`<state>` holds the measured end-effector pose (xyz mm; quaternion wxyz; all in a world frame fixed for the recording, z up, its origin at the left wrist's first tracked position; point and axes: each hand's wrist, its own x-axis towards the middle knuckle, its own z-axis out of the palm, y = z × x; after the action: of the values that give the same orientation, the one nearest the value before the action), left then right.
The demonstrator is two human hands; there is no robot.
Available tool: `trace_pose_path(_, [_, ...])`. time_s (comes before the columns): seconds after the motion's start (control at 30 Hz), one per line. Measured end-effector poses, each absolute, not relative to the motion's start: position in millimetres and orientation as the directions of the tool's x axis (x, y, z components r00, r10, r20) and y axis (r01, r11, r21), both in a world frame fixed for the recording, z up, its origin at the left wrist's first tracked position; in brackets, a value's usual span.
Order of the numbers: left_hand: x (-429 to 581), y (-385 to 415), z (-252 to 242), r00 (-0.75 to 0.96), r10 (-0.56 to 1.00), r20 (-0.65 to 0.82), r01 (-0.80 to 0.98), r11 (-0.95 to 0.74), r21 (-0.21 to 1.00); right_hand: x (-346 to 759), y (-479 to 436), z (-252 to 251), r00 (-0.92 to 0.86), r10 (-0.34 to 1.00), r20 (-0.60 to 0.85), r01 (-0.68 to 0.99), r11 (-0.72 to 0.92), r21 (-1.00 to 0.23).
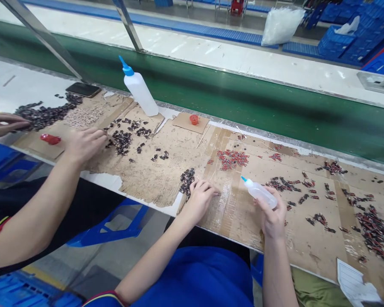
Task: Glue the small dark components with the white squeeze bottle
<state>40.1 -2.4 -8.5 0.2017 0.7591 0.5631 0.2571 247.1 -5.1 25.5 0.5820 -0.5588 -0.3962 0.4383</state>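
Note:
My right hand (273,215) is wrapped round a small clear squeeze bottle (261,192) with a blue tip, which points up and left above the cardboard. My left hand (202,198) rests low on the cardboard (192,140), its fingers bent and drawn together. Whatever its fingertips hold is too small to make out. Touching that hand's far side is a small pile of dark parts (187,181). Beyond the squeeze bottle's tip lies a heap of red-and-black small parts (232,160).
A co-worker's hands (85,144) work at left among dark parts (121,142). A large white bottle (141,93) stands by the green belt (243,94). A red cap (194,120) sits on a cardboard piece. More red-and-black parts (374,230) and torn paper (353,281) lie at right.

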Motion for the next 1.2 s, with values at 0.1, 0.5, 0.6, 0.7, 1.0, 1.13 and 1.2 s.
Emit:
trace_pose_path(0.1, [40.1, -2.7, -9.3, 0.200, 0.968, 0.153, 0.762, -0.252, 0.596, 235.9, -3.7, 26.7, 0.364, 0.910, -0.197, -0.401, -0.037, -0.915])
trace_pose_path(0.5, [31.3, -5.7, -0.8, 0.176, 0.975, 0.137, 0.690, -0.221, 0.689, 211.0, -7.9, 17.3, 0.425, 0.898, -0.116, -0.019, -0.119, -0.993])
trace_pose_path(0.6, [32.1, -5.4, -1.9, 0.151, 0.979, 0.134, 0.669, -0.201, 0.716, 205.8, -9.4, 18.0, 0.404, 0.910, -0.091, 0.071, -0.130, -0.989])
trace_pose_path(0.7, [32.5, -4.9, -2.3, 0.136, 0.982, 0.129, 0.663, -0.187, 0.724, 202.9, -9.1, 16.5, 0.384, 0.919, -0.087, 0.102, -0.136, -0.986])
trace_pose_path(1.0, [32.0, -3.3, -3.2, 0.124, 0.986, 0.111, 0.657, -0.165, 0.736, 200.9, -7.3, 15.4, 0.343, 0.933, -0.107, 0.110, -0.153, -0.982])
trace_pose_path(1.13, [31.5, -3.6, -4.6, 0.118, 0.986, 0.114, 0.669, -0.164, 0.725, 200.3, -6.8, 18.0, 0.336, 0.935, -0.110, 0.115, -0.156, -0.981])
trace_pose_path(1.2, [31.6, -3.8, -4.8, 0.115, 0.987, 0.114, 0.676, -0.161, 0.719, 200.3, -6.6, 18.5, 0.342, 0.933, -0.116, 0.103, -0.160, -0.982])
